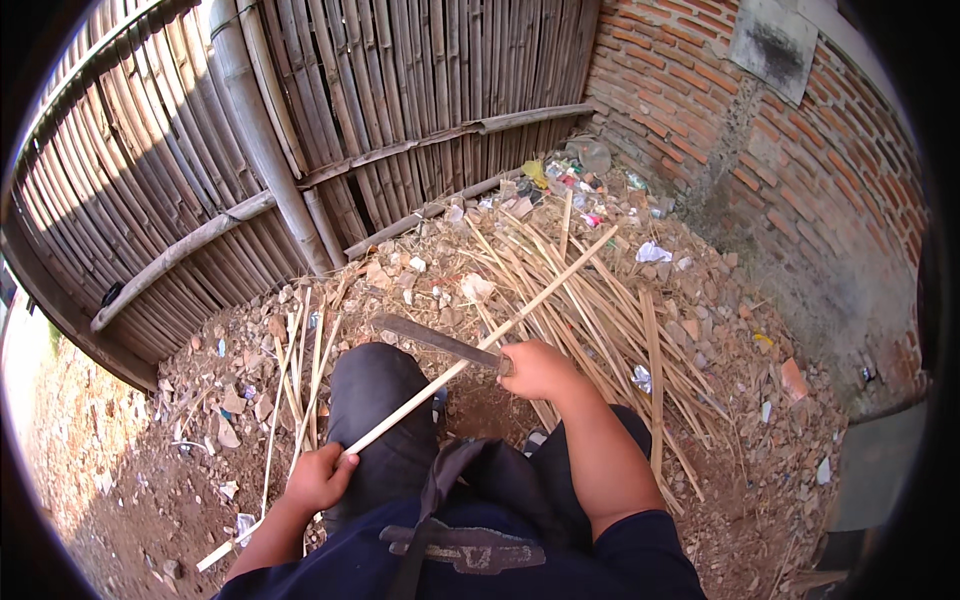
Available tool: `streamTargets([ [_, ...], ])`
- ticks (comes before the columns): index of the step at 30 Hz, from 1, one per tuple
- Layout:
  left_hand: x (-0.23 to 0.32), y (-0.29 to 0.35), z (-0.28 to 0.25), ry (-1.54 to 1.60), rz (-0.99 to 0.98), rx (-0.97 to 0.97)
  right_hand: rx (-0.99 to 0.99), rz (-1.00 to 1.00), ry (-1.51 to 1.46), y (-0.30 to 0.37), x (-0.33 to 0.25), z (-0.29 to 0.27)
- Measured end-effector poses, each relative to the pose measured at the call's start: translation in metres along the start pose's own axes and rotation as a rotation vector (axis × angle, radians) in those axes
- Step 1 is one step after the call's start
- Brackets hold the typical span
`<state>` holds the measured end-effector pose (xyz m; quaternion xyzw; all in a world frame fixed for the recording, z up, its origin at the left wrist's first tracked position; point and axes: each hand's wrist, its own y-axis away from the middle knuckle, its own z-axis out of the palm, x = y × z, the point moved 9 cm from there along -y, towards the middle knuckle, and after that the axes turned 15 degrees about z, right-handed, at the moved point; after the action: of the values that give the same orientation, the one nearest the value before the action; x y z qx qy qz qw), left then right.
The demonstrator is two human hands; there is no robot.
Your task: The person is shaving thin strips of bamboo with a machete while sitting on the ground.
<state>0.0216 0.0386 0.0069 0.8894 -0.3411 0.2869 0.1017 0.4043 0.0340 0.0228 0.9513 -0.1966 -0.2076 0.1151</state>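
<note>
My left hand (pixel 321 478) is closed round a long, pale bamboo strip (pixel 405 408), low beside my left knee. The strip slants from the lower left, across my lap, up to the far right. In my right hand (pixel 537 370) is the handle of a machete (pixel 428 337), its dark, broad blade pointing left. Where the two cross, the blade lies against or just under the strip; I cannot tell whether they touch. Both hands are closed, and the fingers of the right one are partly hidden behind its back.
A heap of split bamboo strips (pixel 600 310) lies ahead to the right, with a smaller bunch (pixel 297 370) left of my knee. Rubble and litter cover the ground. Beyond stand a bamboo fence (pixel 420 80) and, on the right, a brick wall (pixel 690 110).
</note>
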Motion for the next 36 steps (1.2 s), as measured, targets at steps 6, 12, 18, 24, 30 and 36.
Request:
streamTargets([
  [6, -0.004, -0.002, -0.001, 0.041, 0.026, -0.006, -0.14, -0.178, 0.067, 0.022, -0.035, 0.01],
  [12, -0.015, -0.002, 0.005, 0.124, 0.006, -0.002, -0.078, -0.114, -0.09, 0.006, -0.007, -0.005],
  [18, -0.017, -0.002, 0.006, 0.203, 0.006, 0.013, -0.024, -0.088, -0.052, 0.016, -0.017, -0.005],
  [24, -0.029, 0.0, 0.014, 0.237, -0.029, 0.01, -0.057, -0.202, 0.005, 0.022, -0.031, 0.002],
  [30, -0.023, 0.0, 0.011, 0.234, -0.01, 0.018, -0.032, -0.118, -0.047, 0.012, -0.009, -0.01],
  [36, -0.016, -0.002, 0.007, 0.229, 0.018, 0.033, 0.001, -0.11, -0.025, 0.014, -0.011, -0.007],
])
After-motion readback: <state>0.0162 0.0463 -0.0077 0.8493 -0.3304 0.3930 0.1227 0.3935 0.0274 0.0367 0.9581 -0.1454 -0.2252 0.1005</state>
